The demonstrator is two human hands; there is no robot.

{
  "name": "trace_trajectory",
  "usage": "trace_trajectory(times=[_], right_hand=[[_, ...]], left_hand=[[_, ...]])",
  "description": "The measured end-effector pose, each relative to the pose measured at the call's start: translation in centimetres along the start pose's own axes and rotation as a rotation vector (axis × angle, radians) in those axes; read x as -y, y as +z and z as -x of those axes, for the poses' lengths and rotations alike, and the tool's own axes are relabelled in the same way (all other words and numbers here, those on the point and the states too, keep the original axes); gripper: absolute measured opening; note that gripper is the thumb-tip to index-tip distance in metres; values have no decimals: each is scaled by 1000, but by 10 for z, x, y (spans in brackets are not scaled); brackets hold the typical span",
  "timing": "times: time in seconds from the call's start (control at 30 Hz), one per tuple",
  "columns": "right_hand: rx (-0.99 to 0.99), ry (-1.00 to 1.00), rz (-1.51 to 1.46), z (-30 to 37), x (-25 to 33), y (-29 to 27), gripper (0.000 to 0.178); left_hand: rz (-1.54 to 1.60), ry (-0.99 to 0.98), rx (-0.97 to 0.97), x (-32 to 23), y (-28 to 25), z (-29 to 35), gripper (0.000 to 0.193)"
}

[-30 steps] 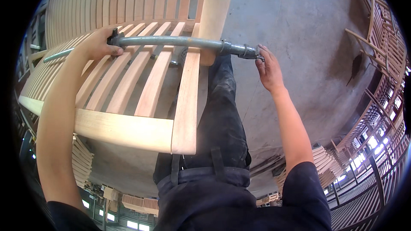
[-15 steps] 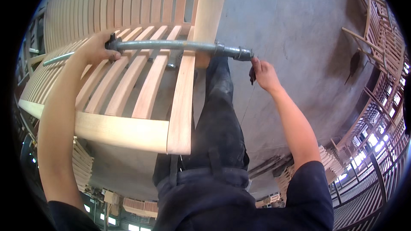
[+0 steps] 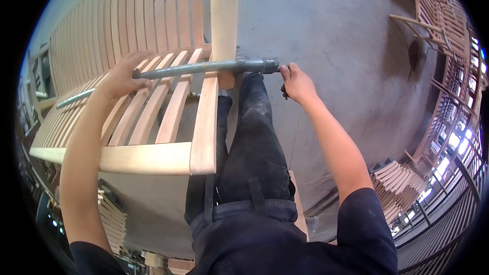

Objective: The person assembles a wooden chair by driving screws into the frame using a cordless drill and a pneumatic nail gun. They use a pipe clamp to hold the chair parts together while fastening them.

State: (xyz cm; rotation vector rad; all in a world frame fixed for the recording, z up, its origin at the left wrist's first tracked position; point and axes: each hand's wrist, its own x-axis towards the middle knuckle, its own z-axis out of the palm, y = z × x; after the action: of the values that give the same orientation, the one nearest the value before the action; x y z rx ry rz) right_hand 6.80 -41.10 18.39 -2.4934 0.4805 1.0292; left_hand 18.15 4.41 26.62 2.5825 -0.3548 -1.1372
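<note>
Pipe clamp (image 3: 204,67) btwn L hand (image 3: 122,79), R hand (image 3: 297,84)

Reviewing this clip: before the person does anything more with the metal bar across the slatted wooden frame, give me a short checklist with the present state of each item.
1. Left hand on the metal bar: ok, it rests over the bar's left part.
2. Right hand at the bar's dark end fitting: ok, fingers touch it; firmness of grip cannot tell.
3. Bar lies across the wooden frame: ok, it crosses the slats and the side rail.
4. Bar's far left end seated against the frame: cannot tell, the hand and slats cover it.
5. Frame steady: cannot tell, its supports are hidden.
6. Legs out from under the bar: not ok, they stand right below the end fitting.
</note>
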Motion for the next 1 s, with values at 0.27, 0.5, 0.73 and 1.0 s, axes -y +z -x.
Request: trace_trajectory(times=[0.27, 0.5, 0.73, 1.0], right_hand=[[163, 91, -144, 10, 11, -16, 52], [433, 294, -196, -20, 4, -28, 58], [-113, 59, -195, 16, -3, 0, 51], [-436, -526, -226, 61, -34, 23, 31]], left_hand=[[-84, -86, 241, -31, -2, -16, 15], [22, -114, 224, -33, 2, -18, 19], [-60, -120, 263, -49, -18, -4, 34], [129, 370, -145, -101, -50, 151, 77]])
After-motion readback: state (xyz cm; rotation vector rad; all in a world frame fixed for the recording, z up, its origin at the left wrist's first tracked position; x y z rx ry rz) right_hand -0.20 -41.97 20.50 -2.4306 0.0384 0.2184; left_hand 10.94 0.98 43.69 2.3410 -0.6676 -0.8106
